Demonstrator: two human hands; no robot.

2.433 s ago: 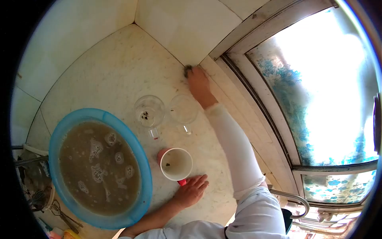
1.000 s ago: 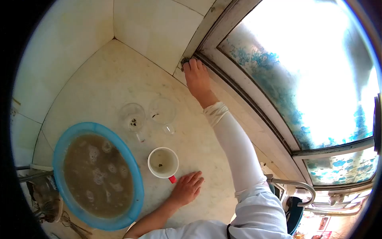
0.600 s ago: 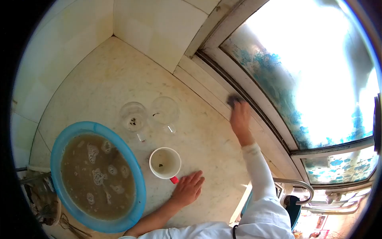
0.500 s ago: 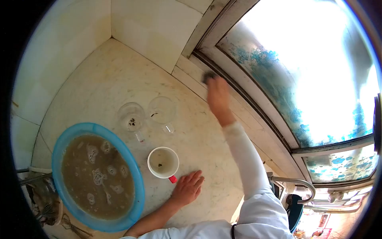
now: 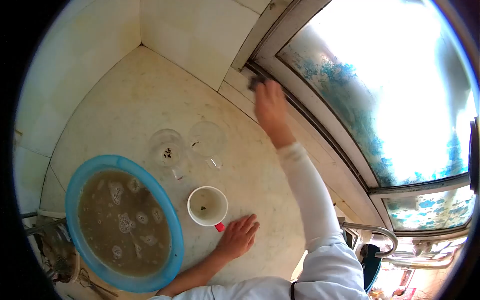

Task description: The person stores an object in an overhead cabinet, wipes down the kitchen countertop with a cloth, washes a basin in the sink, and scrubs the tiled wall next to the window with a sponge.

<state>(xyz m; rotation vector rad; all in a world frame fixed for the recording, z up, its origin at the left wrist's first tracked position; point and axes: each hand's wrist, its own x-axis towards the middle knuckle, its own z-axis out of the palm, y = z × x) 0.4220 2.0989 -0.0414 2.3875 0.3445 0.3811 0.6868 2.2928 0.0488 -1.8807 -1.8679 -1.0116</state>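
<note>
My right hand (image 5: 271, 106) is stretched out to the window ledge, its fingers closed on a dark scouring pad (image 5: 256, 82). The pad is blurred and partly hidden, and it sits against the ledge beside the window track. My left hand (image 5: 238, 237) lies flat on the countertop with its fingers loosely apart, holding nothing. Just beyond it stands a white mug (image 5: 208, 220) with a red handle, cloudy liquid and a dark bit inside. Behind the mug are two clear glass cups (image 5: 166, 145) with dark specks in them.
A blue basin (image 5: 176, 240) of murky, foamy water stands on the left of the marble-look countertop (image 5: 115, 115). Along the right runs the metal window frame (image 5: 320, 95) above the tiled ledge. A curved metal pipe (image 5: 375, 227) sits at the lower right.
My right hand has slid a little farther along the ledge, toward the wall corner, with the scouring pad. My left hand stays on the countertop.
</note>
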